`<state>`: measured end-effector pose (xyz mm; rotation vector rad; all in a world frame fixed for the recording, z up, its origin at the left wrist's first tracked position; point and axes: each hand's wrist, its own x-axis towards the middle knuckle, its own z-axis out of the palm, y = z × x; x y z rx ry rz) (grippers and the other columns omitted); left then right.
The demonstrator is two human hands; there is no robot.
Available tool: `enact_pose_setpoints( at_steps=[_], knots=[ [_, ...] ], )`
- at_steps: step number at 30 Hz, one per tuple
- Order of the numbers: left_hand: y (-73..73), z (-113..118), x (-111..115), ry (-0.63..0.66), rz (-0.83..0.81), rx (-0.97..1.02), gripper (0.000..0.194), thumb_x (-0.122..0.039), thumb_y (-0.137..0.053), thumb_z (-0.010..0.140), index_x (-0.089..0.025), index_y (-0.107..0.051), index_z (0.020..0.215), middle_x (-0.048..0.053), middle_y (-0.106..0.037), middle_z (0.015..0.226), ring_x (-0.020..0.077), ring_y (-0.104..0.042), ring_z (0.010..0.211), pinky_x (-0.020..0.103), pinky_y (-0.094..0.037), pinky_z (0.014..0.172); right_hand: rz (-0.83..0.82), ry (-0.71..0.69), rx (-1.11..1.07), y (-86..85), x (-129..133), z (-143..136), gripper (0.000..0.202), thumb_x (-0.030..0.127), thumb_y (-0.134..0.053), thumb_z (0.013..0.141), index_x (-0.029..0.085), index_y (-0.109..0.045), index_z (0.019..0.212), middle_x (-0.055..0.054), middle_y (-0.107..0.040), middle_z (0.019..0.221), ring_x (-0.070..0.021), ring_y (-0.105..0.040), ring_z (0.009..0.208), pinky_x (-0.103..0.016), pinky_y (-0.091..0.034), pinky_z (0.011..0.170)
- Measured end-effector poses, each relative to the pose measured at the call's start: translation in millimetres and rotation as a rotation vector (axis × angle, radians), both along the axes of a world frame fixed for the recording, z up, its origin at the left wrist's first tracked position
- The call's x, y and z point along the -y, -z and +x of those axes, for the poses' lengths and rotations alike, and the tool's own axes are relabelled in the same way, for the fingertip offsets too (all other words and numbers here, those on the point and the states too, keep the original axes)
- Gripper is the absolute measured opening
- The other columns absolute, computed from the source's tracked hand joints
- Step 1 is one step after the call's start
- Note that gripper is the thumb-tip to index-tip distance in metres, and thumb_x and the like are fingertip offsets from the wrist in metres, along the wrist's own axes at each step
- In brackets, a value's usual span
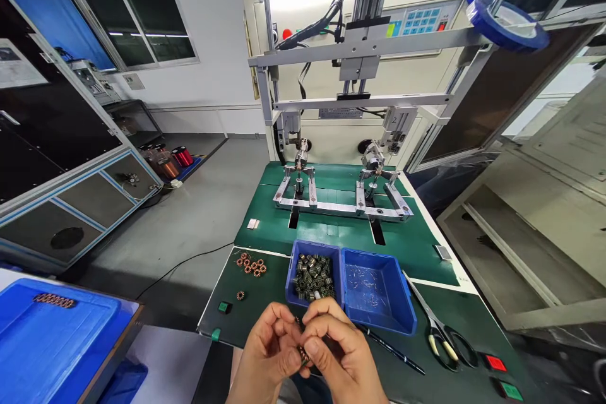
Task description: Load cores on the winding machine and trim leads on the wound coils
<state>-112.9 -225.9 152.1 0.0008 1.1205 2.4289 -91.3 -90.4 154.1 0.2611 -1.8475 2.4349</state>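
Head view: on the near side of the blue bin (290, 281) of dark parts (314, 274), left hand (274, 347) and right hand (338, 347) pinch a small ring (303, 354) between thumbs and fingers; it shows coppery and dark bands, partly covered.

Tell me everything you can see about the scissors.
The scissors have long, silvery, metal-looking blades and black handle loops, one with pale yellow patches. They lie on the dark green tabletop beside the right blue bin, tips pointing forward, blades closed or nearly so. Whether they touch the bin is unclear; no hand holds them.
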Motion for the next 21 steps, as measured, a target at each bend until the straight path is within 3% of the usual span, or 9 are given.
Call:
enact_pose_setpoints(
  at_steps=[2, 6, 10, 16, 21],
  knots=[
    [1.1, -1.8, -0.1, 0.073, 0.045, -0.021, 0.037, -0.042, -0.086, 0.065, -0.021, -0.066, 0.088, -0.003, -0.066, 0.072, 0.0069, -0.061, 0.054, 0.016, -0.049, 0.05, 0.087, 0.036, -0.049, -2.1, -0.8, 1.0, 0.028, 0.045, -0.057, 0.093, 0.022, -0.067, 0.082, -0.004, -0.05, 0.093, -0.012, -0.056, 0.061, -0.026, -0.053, 0.052],
    [0.5, -4.7, 2.4, 0.235, -0.021, -0.047, 0.039, -0.049, -0.081, 0.069, -0.021, -0.072, 0.095, -0.002, -0.063, 0.069, 0.0065, -0.06, 0.048, 0.014, -0.046, 0.045, 0.364, 0.168, -0.169, -6.8, -4.6, 2.6, 0.034, 0.049, -0.053, 0.094, 0.023, -0.068, 0.079, -0.008, -0.058, 0.093, -0.0219, -0.061, 0.086, -0.037, -0.053, 0.078],
    [-7.2, -5.1, 6.2, 0.286, -0.179, -0.084, 0.04, -0.051, -0.08, 0.069, -0.019, -0.076, 0.092, -0.001, -0.06, 0.069, 0.0085, -0.061, 0.053, 0.017, -0.047, 0.05, 0.393, 0.191, -0.155, -8.3, -9.6, 4.0, 0.035, 0.05, -0.053, 0.094, 0.023, -0.067, 0.076, -0.01, -0.061, 0.099, -0.0261, -0.059, 0.102, -0.038, -0.05, 0.084],
    [-19.6, -3.4, 6.8, 0.323, -0.342, -0.207, 0.034, -0.05, -0.077, 0.073, -0.016, -0.075, 0.071, 0.001, -0.058, 0.077, 0.01, -0.063, 0.056, 0.021, -0.05, 0.055, 0.439, 0.144, -0.142, -10.2, -17.1, 7.7, 0.032, 0.046, -0.054, 0.095, 0.023, -0.066, 0.076, -0.009, -0.063, 0.1, -0.0248, -0.058, 0.102, -0.035, -0.049, 0.084],
    [-11.1, -1.2, 5.0, 0.411, -0.368, -0.118, 0.043, -0.056, -0.077, 0.069, -0.015, -0.067, 0.074, 0.001, -0.066, 0.06, 0.0119, -0.063, 0.051, 0.021, -0.049, 0.053, 0.455, 0.107, -0.122, -17.1, -25.9, 8.9, 0.035, 0.05, -0.056, 0.093, 0.023, -0.067, 0.073, -0.007, -0.063, 0.095, -0.0225, -0.062, 0.09, -0.036, -0.051, 0.082]
  ],
)
